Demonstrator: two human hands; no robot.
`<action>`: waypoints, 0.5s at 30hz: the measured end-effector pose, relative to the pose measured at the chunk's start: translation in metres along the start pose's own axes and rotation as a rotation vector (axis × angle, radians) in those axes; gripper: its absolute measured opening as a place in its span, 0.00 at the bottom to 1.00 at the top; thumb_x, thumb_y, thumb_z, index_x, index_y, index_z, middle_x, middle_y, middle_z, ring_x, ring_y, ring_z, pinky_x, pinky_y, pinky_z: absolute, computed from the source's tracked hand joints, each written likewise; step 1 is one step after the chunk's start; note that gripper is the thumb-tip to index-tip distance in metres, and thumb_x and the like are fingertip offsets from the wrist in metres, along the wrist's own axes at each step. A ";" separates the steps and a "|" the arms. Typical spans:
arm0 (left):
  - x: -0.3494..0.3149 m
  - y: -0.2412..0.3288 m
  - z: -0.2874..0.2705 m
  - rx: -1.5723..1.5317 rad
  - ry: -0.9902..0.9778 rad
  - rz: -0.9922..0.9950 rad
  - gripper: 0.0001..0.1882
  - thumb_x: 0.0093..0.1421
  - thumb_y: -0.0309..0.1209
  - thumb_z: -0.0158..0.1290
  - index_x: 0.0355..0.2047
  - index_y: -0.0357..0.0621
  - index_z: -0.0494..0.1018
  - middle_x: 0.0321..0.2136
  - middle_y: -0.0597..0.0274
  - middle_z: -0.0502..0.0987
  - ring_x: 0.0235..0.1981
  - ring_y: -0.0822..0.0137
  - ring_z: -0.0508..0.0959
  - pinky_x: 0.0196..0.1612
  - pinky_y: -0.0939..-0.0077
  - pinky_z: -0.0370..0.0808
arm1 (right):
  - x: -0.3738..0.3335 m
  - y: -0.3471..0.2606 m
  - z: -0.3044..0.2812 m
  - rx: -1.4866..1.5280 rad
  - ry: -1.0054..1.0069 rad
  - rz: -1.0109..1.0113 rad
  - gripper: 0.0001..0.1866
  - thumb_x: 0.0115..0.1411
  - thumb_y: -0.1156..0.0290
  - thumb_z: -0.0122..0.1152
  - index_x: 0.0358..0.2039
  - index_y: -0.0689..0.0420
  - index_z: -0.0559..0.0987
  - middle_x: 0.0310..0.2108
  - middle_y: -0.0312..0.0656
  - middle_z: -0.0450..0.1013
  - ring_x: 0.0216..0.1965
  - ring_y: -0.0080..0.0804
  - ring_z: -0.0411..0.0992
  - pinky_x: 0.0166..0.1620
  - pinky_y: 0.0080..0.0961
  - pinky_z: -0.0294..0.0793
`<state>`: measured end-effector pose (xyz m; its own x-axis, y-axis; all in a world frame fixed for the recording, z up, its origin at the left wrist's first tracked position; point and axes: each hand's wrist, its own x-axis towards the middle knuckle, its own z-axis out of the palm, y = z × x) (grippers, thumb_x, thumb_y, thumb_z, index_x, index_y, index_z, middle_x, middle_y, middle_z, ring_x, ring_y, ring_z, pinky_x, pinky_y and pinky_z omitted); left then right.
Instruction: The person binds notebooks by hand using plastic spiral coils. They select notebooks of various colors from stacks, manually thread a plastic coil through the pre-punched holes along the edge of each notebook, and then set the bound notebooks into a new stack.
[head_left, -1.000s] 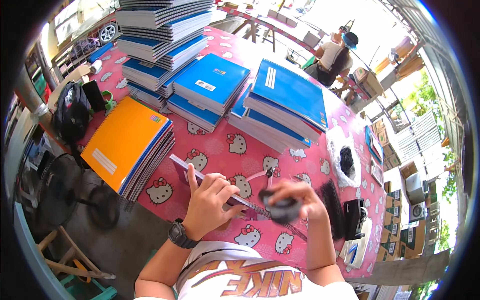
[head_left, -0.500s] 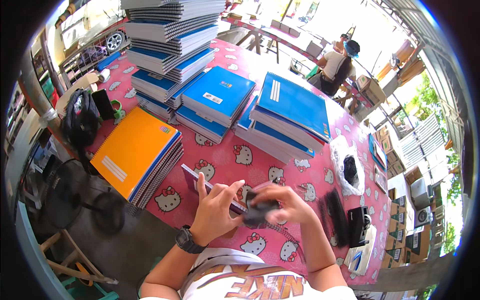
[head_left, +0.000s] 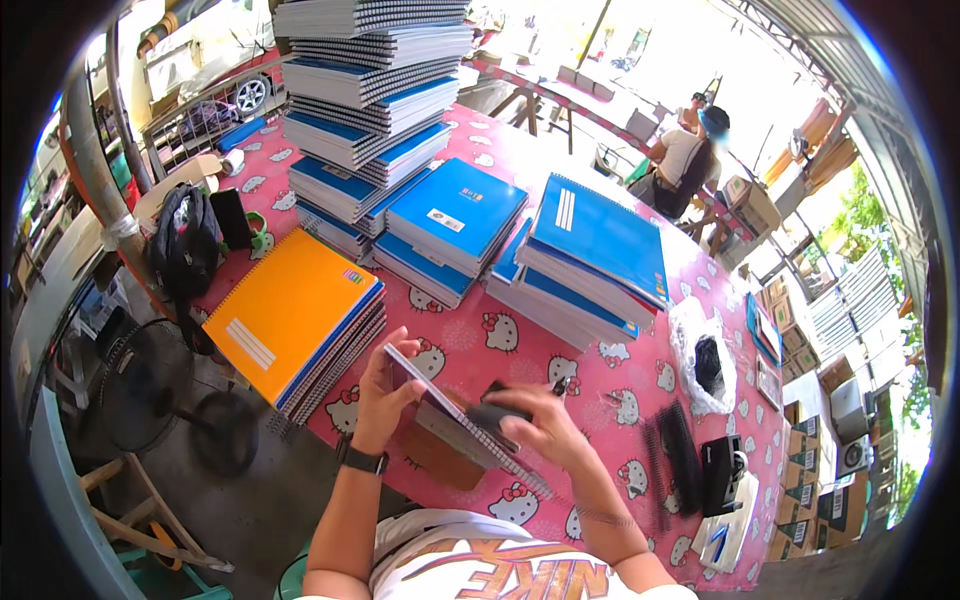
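My left hand (head_left: 382, 402) grips the upper end of a thin notebook (head_left: 432, 393), tilted on its edge, thumb on one face. Along its lower edge runs a dark spiral coil (head_left: 510, 462), whose loose end trails toward my right forearm. My right hand (head_left: 548, 428) is closed around a rounded black object (head_left: 495, 413), blurred and partly covered by the fingers, close beside the notebook's coil edge. I cannot make out its kind. Below the notebook a brown block (head_left: 440, 458) lies on the table.
Orange spiral notebooks (head_left: 290, 310) are stacked at left. Blue notebooks stand in a tall pile (head_left: 375, 100) and lower stacks (head_left: 455, 210) (head_left: 600, 235) behind. Rightward lie black coils (head_left: 680, 455), a black device (head_left: 722, 475) and a plastic bag (head_left: 703, 355). People sit farther back.
The notebook has turned and risen, showing more of its coil edge. My left hand has shifted to its upper end. The right hand keeps the black object beside it. The whole view has shifted slightly.
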<state>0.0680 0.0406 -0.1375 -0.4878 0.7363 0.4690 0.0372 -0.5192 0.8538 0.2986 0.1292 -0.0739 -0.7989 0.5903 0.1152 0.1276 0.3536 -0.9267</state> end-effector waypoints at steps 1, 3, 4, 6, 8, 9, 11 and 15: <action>-0.002 0.002 -0.001 -0.110 -0.031 -0.110 0.33 0.51 0.33 0.61 0.55 0.40 0.62 0.44 0.61 0.68 0.45 0.68 0.69 0.50 0.71 0.65 | 0.000 0.009 0.001 -0.429 0.046 0.183 0.47 0.49 0.29 0.48 0.44 0.68 0.76 0.44 0.50 0.72 0.48 0.35 0.69 0.51 0.28 0.66; 0.002 0.007 -0.003 -0.222 -0.031 -0.200 0.26 0.55 0.26 0.57 0.54 0.41 0.64 0.38 0.66 0.70 0.38 0.74 0.71 0.42 0.78 0.71 | 0.001 -0.007 -0.003 -0.204 0.059 0.175 0.39 0.51 0.37 0.54 0.44 0.66 0.76 0.44 0.51 0.72 0.45 0.38 0.71 0.49 0.28 0.67; 0.004 0.010 -0.003 -0.282 -0.020 -0.269 0.24 0.55 0.24 0.56 0.53 0.41 0.65 0.34 0.69 0.70 0.34 0.77 0.71 0.38 0.80 0.72 | 0.004 -0.011 -0.001 -0.100 0.017 0.032 0.34 0.52 0.42 0.55 0.43 0.65 0.77 0.43 0.50 0.73 0.44 0.37 0.71 0.48 0.28 0.67; 0.002 0.011 0.003 -0.342 -0.019 -0.359 0.22 0.56 0.22 0.55 0.52 0.40 0.66 0.31 0.70 0.70 0.28 0.78 0.72 0.32 0.82 0.73 | 0.001 -0.014 0.003 0.122 -0.035 -0.233 0.25 0.55 0.52 0.56 0.42 0.62 0.77 0.40 0.48 0.74 0.42 0.36 0.72 0.47 0.27 0.67; -0.003 0.009 0.006 -0.330 -0.025 -0.351 0.22 0.56 0.22 0.55 0.52 0.40 0.66 0.31 0.70 0.70 0.29 0.79 0.72 0.32 0.81 0.73 | 0.000 -0.004 0.001 -0.048 0.024 -0.034 0.26 0.55 0.51 0.54 0.43 0.63 0.77 0.40 0.47 0.73 0.42 0.34 0.72 0.47 0.27 0.67; -0.003 0.007 0.007 -0.327 -0.015 -0.322 0.22 0.56 0.22 0.55 0.52 0.40 0.66 0.32 0.70 0.70 0.29 0.79 0.72 0.32 0.81 0.73 | 0.006 0.002 -0.005 -0.234 0.066 0.153 0.28 0.56 0.50 0.53 0.44 0.63 0.77 0.40 0.45 0.73 0.43 0.33 0.71 0.47 0.26 0.67; -0.006 0.002 0.009 -0.351 0.018 -0.322 0.23 0.55 0.22 0.55 0.52 0.41 0.66 0.33 0.70 0.70 0.29 0.78 0.72 0.32 0.82 0.73 | 0.002 0.004 -0.002 0.190 0.020 0.047 0.26 0.56 0.52 0.53 0.45 0.62 0.76 0.42 0.49 0.73 0.45 0.37 0.71 0.48 0.28 0.67; -0.009 0.010 0.020 -0.316 0.118 -0.292 0.24 0.55 0.21 0.55 0.53 0.41 0.65 0.33 0.69 0.70 0.29 0.79 0.70 0.32 0.84 0.71 | 0.007 -0.003 0.011 -0.086 -0.041 0.105 0.24 0.58 0.54 0.52 0.46 0.61 0.75 0.41 0.47 0.74 0.45 0.36 0.71 0.50 0.29 0.67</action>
<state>0.0900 0.0374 -0.1282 -0.5351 0.8267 0.1738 -0.3762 -0.4174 0.8272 0.2858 0.1246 -0.0739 -0.8016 0.5978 0.0025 0.2608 0.3535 -0.8984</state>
